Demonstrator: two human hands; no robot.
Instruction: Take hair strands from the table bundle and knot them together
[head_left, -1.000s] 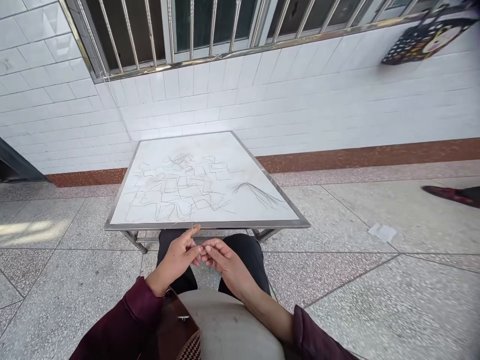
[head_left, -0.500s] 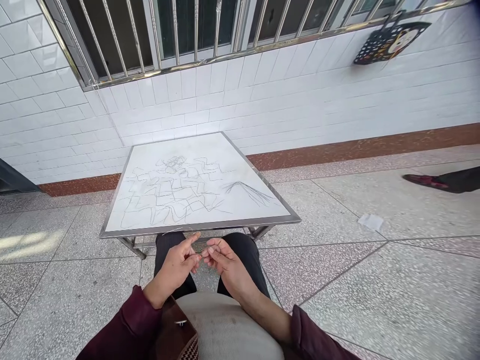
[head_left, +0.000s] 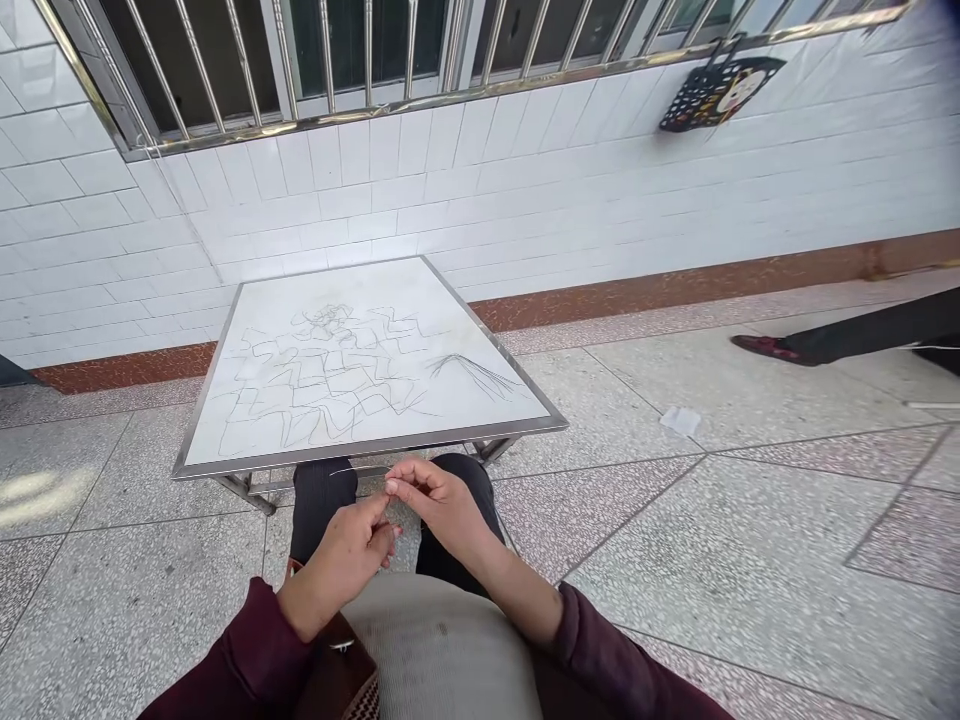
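Over my lap, just in front of the table, my two hands meet at the fingertips. My right hand [head_left: 442, 505] pinches a thin wire [head_left: 352, 471] between thumb and index finger; a fine length of it curves out to the left. My left hand [head_left: 349, 548] reaches with its index finger to that pinch, its thumb and other fingers curled closed below; the wire's course through them is too fine to follow. On the white tabletop [head_left: 390, 281] lie several bent, zigzag dark wires [head_left: 330, 375]. A bundle of straighter wires [head_left: 480, 374] lies to their right.
The metal-edged table stands against a white tiled wall [head_left: 420, 215] below a barred window. A dotted bag [head_left: 716, 95] hangs from the bars. At the right are a person's leg and shoe [head_left: 780, 347]. A white scrap [head_left: 681, 420] lies on the floor.
My right hand has moved up to the left index fingertip, while my left thumb has dropped away from the right fingers. The view has shifted right, and more of the other person's leg shows.
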